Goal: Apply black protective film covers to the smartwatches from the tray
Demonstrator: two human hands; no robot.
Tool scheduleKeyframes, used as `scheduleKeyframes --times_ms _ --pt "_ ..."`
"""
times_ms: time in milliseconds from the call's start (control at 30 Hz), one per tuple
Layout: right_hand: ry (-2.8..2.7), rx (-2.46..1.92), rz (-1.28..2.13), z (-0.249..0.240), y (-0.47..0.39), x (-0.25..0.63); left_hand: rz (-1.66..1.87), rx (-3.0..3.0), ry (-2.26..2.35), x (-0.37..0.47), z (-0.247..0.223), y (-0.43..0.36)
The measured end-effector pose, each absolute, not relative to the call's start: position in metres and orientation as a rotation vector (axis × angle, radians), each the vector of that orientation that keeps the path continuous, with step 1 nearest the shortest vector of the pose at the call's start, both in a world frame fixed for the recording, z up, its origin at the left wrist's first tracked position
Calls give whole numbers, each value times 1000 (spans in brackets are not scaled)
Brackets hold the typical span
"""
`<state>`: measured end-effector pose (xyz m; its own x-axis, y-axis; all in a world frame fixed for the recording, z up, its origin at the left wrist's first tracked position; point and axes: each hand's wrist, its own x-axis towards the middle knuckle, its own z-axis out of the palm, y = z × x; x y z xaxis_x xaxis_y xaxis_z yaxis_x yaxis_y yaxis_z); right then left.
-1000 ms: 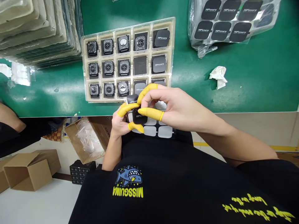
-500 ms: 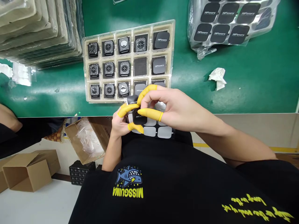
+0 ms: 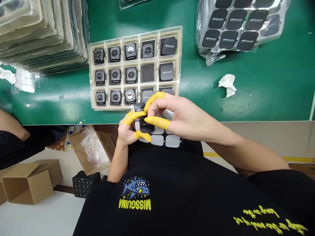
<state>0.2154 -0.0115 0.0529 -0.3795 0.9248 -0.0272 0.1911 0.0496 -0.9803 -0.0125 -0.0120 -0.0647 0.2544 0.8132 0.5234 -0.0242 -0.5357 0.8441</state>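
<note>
Yellow finger cots cover several fingertips of both hands. My left hand (image 3: 126, 127) grips a black smartwatch (image 3: 147, 127) whose face carries a pale logo. At the watch's upper edge, my right hand (image 3: 180, 114) has its thumb and a finger closed against it; whatever lies between those tips is hidden. Below the hands is a sheet of rounded-square screen films (image 3: 172, 141), whitish on black, partly covered by the fingers. A black HiFuture film (image 3: 139, 107) shows just above the left fingers. Beyond is a compartment tray (image 3: 135, 35) with several watches lying back-up and several face-up with HiFuture films.
Stacked plastic trays (image 3: 61, 36) stand at the left of the green table (image 3: 192, 85). Bagged HiFuture film sheets (image 3: 228, 39) lie at the upper right, near crumpled tissue (image 3: 227, 85). Cardboard boxes (image 3: 27, 183) sit on the floor. Another person's arm (image 3: 13, 126) shows at left.
The view has shifted slightly, so the tray and table sit a little lower in it. Both hands keep nearly the same hold on the smartwatch.
</note>
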Motion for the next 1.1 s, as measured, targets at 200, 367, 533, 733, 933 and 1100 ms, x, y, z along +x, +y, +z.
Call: scheduleKeyframes --times_ms 200,367,533,733,933,1100 --pt "-1692 -1157 1340 48 -13 214 1393 1740 776 -11 -66 -14" --pt "-1791 -1264 1152 47 -21 213 1322 1707 830 -13 -67 -16" --pt "-1881 -1241 948 44 -33 212 1296 1652 812 -16 -66 -17" --pt "-1876 -1244 1141 37 -28 207 1261 1670 756 -16 -63 -19" --pt "-1768 -1208 1179 35 -20 201 1363 1608 650 -14 -65 -19" --pt "-1666 -1233 1259 37 -18 206 1305 1557 727 -16 -64 -21"
